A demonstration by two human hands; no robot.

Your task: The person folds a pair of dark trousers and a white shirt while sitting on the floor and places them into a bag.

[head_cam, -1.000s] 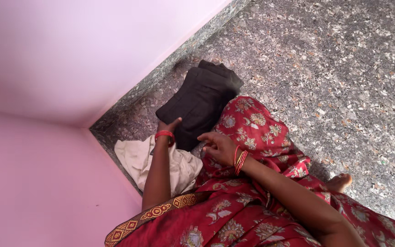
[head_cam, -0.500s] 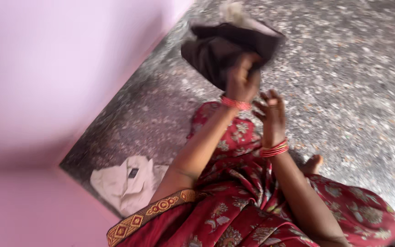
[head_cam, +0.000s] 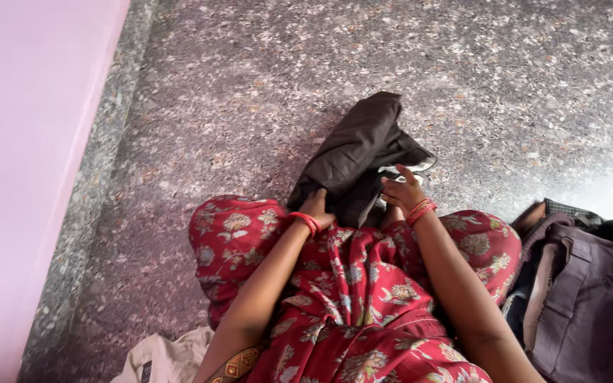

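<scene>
Dark brown folded trousers [head_cam: 352,159] lie rumpled on the speckled floor [head_cam: 250,85] just past your knees. Your left hand [head_cam: 315,208] pinches their near edge; your right hand [head_cam: 402,193] rests on them, fingers loosely spread. A small white tag [head_cam: 399,170] shows beside it.

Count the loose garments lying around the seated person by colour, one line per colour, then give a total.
Dark brown garment, on the floor in front of the lap, held by the left hand and the right hand: 1
Beige garment, at the bottom edge: 1
Dark purple-grey garments, piled at right: at least 1, exact number unclear
Total: at least 3
</scene>
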